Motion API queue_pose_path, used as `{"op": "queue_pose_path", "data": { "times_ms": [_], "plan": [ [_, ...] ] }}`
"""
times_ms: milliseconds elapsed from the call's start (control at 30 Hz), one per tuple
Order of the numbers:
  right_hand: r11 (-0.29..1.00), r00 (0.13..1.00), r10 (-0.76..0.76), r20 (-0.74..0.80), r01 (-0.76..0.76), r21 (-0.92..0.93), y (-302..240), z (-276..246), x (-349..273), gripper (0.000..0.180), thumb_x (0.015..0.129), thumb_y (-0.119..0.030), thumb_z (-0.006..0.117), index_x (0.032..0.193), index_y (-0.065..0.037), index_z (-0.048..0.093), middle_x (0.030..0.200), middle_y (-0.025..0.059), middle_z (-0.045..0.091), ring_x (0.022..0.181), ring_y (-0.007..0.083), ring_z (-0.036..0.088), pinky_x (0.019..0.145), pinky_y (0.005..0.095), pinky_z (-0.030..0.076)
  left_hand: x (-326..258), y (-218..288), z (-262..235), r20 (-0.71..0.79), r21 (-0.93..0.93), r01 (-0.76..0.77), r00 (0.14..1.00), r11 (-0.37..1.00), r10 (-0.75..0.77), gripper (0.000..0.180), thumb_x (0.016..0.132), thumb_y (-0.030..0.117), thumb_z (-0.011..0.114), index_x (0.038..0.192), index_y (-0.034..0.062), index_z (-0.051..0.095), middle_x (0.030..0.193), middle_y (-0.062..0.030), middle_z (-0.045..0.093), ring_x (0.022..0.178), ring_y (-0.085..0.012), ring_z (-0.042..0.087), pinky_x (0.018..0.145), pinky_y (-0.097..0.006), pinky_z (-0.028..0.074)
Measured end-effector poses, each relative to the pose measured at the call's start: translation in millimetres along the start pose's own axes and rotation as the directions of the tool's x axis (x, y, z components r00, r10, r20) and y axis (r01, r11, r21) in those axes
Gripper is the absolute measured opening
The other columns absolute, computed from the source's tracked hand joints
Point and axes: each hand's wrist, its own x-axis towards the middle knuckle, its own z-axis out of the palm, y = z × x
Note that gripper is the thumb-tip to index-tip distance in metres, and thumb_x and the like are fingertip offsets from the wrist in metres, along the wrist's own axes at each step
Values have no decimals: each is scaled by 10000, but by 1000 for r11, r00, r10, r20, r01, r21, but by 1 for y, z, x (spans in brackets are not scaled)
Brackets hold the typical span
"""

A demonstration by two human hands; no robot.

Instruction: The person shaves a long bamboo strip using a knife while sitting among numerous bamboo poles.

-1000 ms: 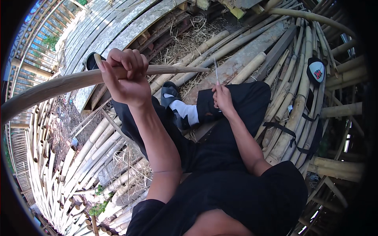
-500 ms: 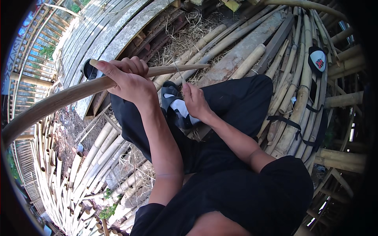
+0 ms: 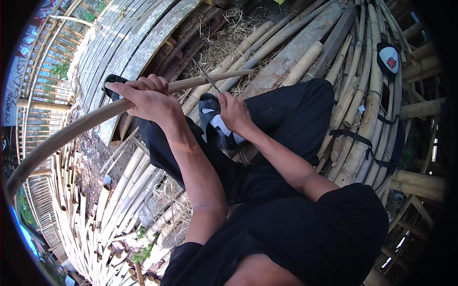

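Observation:
My left hand (image 3: pixel 151 101) is closed around a long, curved wooden stick (image 3: pixel 67 131), its thumb lying along the top. The stick slants from the left rim up to a pale, tapered tip over my crossed legs (image 3: pixel 291 109). Beside it, my right hand (image 3: pixel 234 114) is closed on a knife with a thin, narrow blade (image 3: pixel 205 75). The fist hides the handle. The blade points up and left, crossing the stick near its tapered end; whether they touch I cannot tell. Below the hands is my foot in a dark sandal (image 3: pixel 208 112) and light sock.
Bamboo poles (image 3: pixel 367 109) lie along the right, with a white-and-black cap (image 3: pixel 389 59) and a black strap (image 3: pixel 353 136) on them. More cut poles (image 3: pixel 121 190) spread at lower left. A plank platform (image 3: pixel 129 33) stands at upper left, near dry shavings (image 3: pixel 238 33).
The blade has swung from nearly upright to a leftward slant, and more of it shows. My left hand keeps its hold on the stick. The whole view has shifted slightly.

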Motion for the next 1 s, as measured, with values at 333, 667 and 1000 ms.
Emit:
{"op": "queue_pose_path", "data": {
  "times_ms": [333,667,1000],
  "plan": [
    [976,974,213,-73,-216,-32,72,-25,24,498,952,-375,327,876,30,605,879,296,596,883,469,557,779,532,425,-8,-1,14,81,-76,-12,997,997,18,513,977,425,374,563,155,235,450,42,187,376,-81,143,357,-246,159],
    [990,972,29,231,-60,128,-27,-46,28,537,970,-386,306,812,42,589,791,301,582,843,480,544,748,511,427,-10,0,2,259,-99,84,964,992,-56,546,964,466,378,522,175,243,429,52,160,391,-89,119,400,-249,150],
    [984,986,75,148,-98,151,40,-46,30,477,969,-357,360,780,49,525,648,246,523,673,425,522,641,457,413,-8,-1,10,393,-105,70,919,992,-24,547,978,453,318,531,147,245,418,30,174,356,-92,127,360,-257,138]
  ]
}}
